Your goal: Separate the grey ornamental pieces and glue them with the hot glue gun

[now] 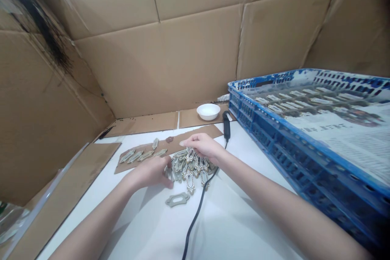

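Note:
A heap of small ornate metal plates (190, 167) lies on the white table (231, 219) in front of me. My left hand (150, 172) rests at the heap's left edge, fingers curled round one of the plates. My right hand (201, 146) lies over the top of the heap, fingers bent and pinching a plate at its far side. One plate (177, 199) lies alone just in front of the heap. A row of several plates (141, 155) is laid out on a strip of cardboard (201, 132) behind my left hand.
A blue plastic crate (274, 138) at the right holds more plates on newspaper (350, 134). A white bowl (208, 111) stands at the back. A black cable (195, 219) with a switch (226, 126) runs across the table. Cardboard walls (170, 57) enclose the space.

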Tool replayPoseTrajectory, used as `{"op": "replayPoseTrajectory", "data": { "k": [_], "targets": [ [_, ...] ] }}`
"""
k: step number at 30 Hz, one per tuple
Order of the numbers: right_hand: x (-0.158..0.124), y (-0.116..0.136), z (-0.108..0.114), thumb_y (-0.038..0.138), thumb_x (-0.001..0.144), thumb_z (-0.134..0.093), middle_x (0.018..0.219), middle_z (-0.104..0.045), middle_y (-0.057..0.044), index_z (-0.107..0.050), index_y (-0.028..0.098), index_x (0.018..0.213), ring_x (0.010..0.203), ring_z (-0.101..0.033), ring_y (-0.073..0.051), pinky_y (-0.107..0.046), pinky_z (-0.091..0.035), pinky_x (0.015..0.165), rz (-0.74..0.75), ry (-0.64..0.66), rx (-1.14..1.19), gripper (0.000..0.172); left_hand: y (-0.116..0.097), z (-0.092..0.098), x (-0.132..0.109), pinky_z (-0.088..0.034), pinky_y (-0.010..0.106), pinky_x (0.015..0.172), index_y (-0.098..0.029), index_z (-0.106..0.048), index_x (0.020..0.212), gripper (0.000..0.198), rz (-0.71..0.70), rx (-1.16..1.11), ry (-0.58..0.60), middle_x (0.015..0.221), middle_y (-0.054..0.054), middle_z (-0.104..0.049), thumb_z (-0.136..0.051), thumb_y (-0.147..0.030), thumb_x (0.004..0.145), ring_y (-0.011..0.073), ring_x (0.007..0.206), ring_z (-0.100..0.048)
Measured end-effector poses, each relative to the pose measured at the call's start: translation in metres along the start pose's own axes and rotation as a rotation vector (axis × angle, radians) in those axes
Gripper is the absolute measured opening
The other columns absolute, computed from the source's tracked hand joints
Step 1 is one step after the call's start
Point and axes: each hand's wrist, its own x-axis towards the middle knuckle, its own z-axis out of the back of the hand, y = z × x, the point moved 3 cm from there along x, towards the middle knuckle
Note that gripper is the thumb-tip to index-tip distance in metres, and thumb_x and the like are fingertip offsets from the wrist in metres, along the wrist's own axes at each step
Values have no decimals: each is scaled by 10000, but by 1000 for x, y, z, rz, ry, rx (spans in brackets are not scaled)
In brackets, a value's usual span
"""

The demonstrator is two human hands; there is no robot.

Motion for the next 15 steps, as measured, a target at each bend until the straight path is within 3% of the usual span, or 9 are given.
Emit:
{"op": "replayPoseTrajectory", "data": {
  "k": [10, 15],
  "targets": [
    [2, -5, -3, 362, 675, -610, 426, -297, 95, -420, 182, 602, 335, -226, -30, -193, -118, 343, 8, 60, 6, 271, -6, -1, 1, -311, 241, 520, -224, -538, 852, 408, 36, 95, -5, 786, 57, -632, -654, -450, 532, 250, 704, -577],
    [-2, -2, -6, 357, 692, -592, 434, -295, 96, -414, 183, 602, 332, -234, -27, -179, -116, 339, -13, 124, 1, 264, -3, 0, 0, -255, 230, 477, -219, -490, 677, 307, 9, 49, -37, 637, 11, -569, -654, -423, 515, 197, 578, -519]
  ]
}}
